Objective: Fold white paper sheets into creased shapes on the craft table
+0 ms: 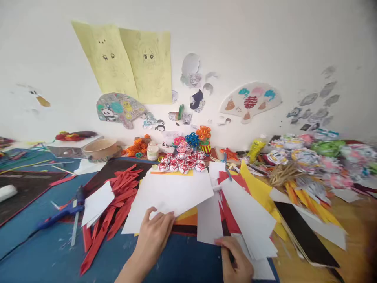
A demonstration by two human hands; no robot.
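The left hand (154, 232) lies flat and wide on the white paper (173, 192). The right hand (237, 261) pinches a paper strip (210, 220) beside it. Pressing flat stops sliding.

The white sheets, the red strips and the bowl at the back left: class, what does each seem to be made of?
White sheets under the left hand: paper or thin card, matte, flat with crisp cut edges.
Red strips: likely paper or card, matte, straight-cut, a few bent.
Bowl: unclear; smooth tan wall, possibly paper or plastic.
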